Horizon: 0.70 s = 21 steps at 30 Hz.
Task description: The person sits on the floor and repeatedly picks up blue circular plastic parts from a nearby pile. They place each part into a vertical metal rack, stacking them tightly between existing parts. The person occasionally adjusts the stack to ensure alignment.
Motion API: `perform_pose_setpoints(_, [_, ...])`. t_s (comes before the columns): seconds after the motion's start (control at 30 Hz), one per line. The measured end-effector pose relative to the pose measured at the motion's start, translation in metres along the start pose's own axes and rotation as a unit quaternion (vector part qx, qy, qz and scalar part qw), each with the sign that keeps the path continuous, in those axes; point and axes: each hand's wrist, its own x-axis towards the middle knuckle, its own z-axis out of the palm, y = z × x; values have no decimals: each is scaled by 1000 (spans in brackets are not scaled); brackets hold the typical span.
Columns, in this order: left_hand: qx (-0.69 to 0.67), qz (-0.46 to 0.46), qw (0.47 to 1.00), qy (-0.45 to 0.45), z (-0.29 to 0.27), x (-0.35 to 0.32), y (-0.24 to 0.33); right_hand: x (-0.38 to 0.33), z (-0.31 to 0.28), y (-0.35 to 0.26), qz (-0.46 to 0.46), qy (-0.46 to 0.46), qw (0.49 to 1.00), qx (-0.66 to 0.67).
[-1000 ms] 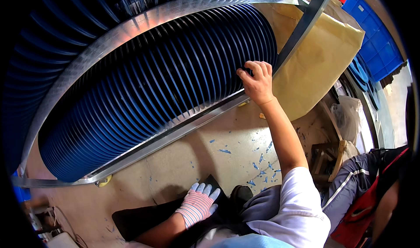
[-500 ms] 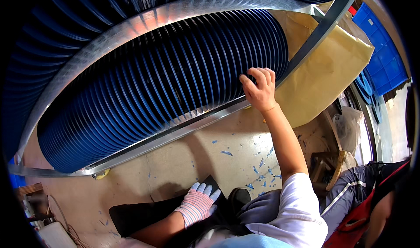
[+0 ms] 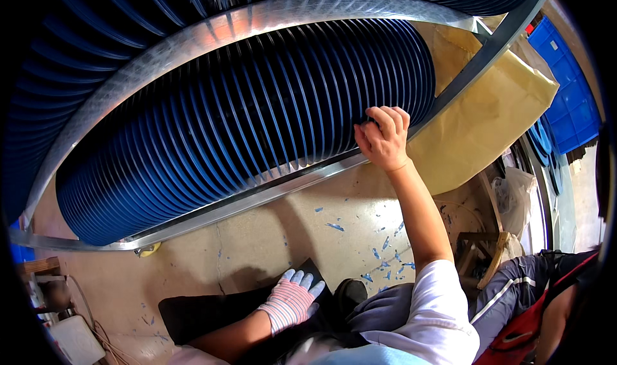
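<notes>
Right hand (image 3: 384,136): curling bare fingers onto the blue ribbed hose (image 3: 257,133) — gripping a ridge.
Left hand (image 3: 292,301): gloved, resting flat — holding nothing.
Progress: hose lying bunched between metal rails (image 3: 257,194), handling barely begun.

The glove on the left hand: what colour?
White glove with pink-striped cuff, bluish fingertips; head view.

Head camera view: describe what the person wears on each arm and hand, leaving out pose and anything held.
The left hand wears a knitted work glove, pale blue at the fingers with pink and white stripes across the back and cuff; the forearm behind it is bare. The right hand is ungloved, its forearm bare up to a short white sleeve at the upper arm.
</notes>
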Motion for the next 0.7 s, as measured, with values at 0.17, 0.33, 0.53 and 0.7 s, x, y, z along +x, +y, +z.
perform_pose_setpoints(0.17, [-3, 0, 1000, -3, -1, -1, 0, 9, 2, -7, -60, 10, 998, -24])
perform_pose_setpoints(0.33, [-2, 1, 1000, -3, -2, -2, 1, 12, -6, -13, -29, -36, 999, 14])
perform_pose_setpoints(0.53, [9, 5, 999, 48, 3, -5, 0, 19, 4, -26, 13, 2, 999, 44])
perform_pose_setpoints(0.7, [-3, 18, 997, 69, -16, -2, 2, 21, 12, -33, -22, 20, 999, 23])
